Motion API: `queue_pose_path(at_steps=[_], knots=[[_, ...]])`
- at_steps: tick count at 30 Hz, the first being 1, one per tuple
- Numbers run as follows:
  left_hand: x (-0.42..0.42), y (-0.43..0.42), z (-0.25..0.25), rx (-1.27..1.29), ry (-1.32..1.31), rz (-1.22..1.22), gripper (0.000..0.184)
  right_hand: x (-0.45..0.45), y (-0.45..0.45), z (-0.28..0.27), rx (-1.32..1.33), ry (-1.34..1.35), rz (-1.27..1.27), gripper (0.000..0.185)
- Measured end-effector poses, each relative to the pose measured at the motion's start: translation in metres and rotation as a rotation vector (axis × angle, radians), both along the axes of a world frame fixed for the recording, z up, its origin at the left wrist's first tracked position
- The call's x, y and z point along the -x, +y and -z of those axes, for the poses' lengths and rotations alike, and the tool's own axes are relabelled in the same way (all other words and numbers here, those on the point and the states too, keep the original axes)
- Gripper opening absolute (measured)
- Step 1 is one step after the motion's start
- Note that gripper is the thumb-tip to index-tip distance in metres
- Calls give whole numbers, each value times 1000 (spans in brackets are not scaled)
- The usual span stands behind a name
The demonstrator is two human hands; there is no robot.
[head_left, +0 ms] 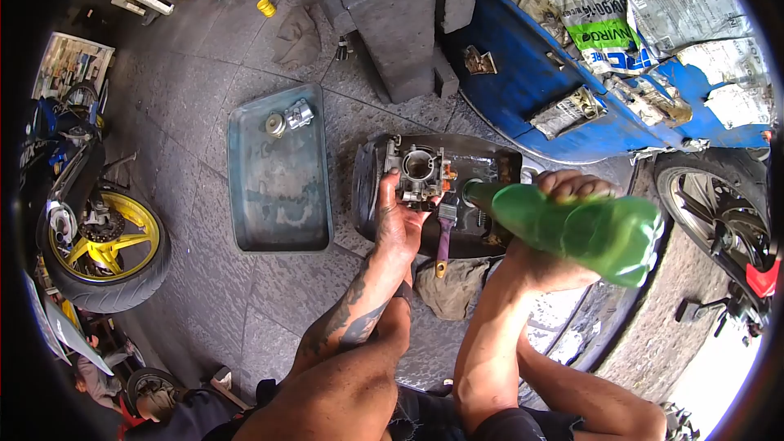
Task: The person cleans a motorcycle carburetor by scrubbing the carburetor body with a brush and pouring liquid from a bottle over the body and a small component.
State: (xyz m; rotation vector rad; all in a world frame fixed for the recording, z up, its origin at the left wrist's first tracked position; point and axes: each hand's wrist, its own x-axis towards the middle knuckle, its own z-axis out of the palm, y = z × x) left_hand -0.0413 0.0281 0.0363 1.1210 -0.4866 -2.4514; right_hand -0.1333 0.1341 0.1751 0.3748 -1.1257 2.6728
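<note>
My left hand (399, 216) is closed around a metal carburetor (419, 171), its round bore facing up, over a dark basin (371, 212). In my right hand (563, 229) is a green plastic bottle (572, 224), tilted so its neck points left toward the carburetor. Whether liquid leaves the bottle I cannot tell. A paintbrush (444, 242) with a purple handle leans at the basin's near edge, just below the carburetor. To the left, a grey-blue tray (278, 188) holds small metal parts (290, 118) at its far end.
A crumpled rag (449, 287) lies before the basin. Behind stands a grey block-like stand (392, 16); a blue drum (523, 106) with torn papers is at right. Motorcycle wheels flank me, one yellow-rimmed (110, 245), one dark (710, 204). A yellow cap-like piece (265, 7) lies far left.
</note>
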Motion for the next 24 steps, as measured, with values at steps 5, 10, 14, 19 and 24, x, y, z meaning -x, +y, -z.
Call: queue_pose_path(at_steps=[5, 10, 14, 19, 24], knots=[[1, 0, -16, 267, -167, -33, 32, 3, 0, -4, 266, -238, 3, 50], [0, 1, -24, 427, -363, 12, 36, 10, 10, 7, 191, -28, -88, 50], [2, 0, -24, 598, -259, 4, 42, 3, 2, 0, 62, 56, -73, 35], [5, -7, -18, 836, -269, 117, 41, -2, -1, -6, 170, 25, -172, 35], [6, -4, -26, 534, -297, 76, 40, -6, -1, -17, 73, 55, -218, 44]])
